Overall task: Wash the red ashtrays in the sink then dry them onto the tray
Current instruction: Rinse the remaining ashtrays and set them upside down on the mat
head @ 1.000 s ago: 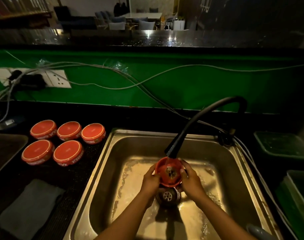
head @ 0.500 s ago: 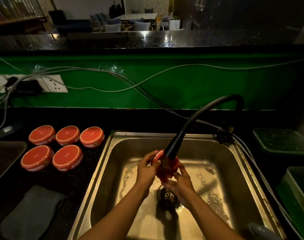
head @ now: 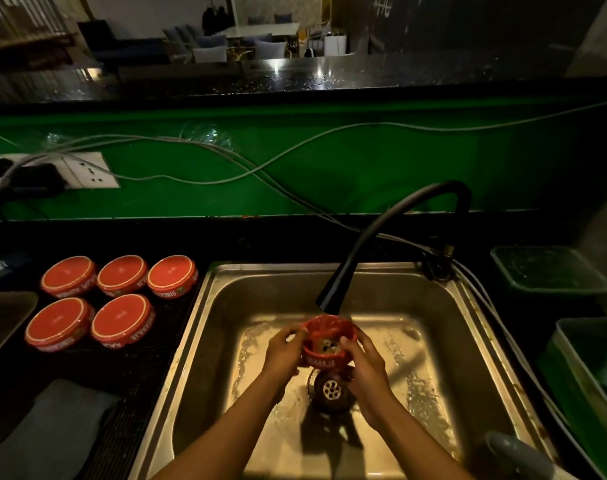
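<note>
A red ashtray (head: 329, 341) sits open side up over the sink (head: 246, 306), just under the black faucet (head: 333, 296) spout and above the drain (head: 330, 389). The left hand (head: 283, 351) grips its rim at 9 o'clock, the right hand (head: 367, 368) at 3 o'clock. Five more ashtrays (head: 122, 323) lie upside down on the desk (head: 149, 375) at the sink's 9 o'clock, a grey cloth (head: 49, 434) nearer the camera.
</note>
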